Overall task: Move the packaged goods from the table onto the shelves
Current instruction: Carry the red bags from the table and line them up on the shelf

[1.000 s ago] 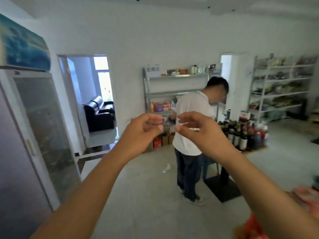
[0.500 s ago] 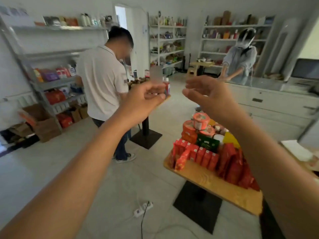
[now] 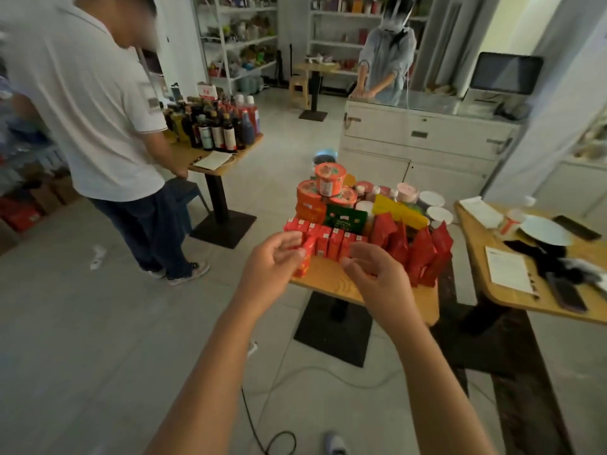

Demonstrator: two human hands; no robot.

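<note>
Head view: at frame centre, left hand point(image 3: 272, 269) and right hand point(image 3: 377, 279) hover loosely curled, holding nothing, just before the red cartons point(image 3: 331, 241) lined on the wooden table point(image 3: 423, 303), red pouches point(image 3: 423, 254) beside them.

I swung right, so the table point(image 3: 323, 282) came to 12 o'clock and the man in white point(image 3: 88, 103) slid to 10 o'clock. My left hand point(image 3: 272, 267) and right hand point(image 3: 374, 277) dropped toward the red boxes point(image 3: 331, 241).
</note>
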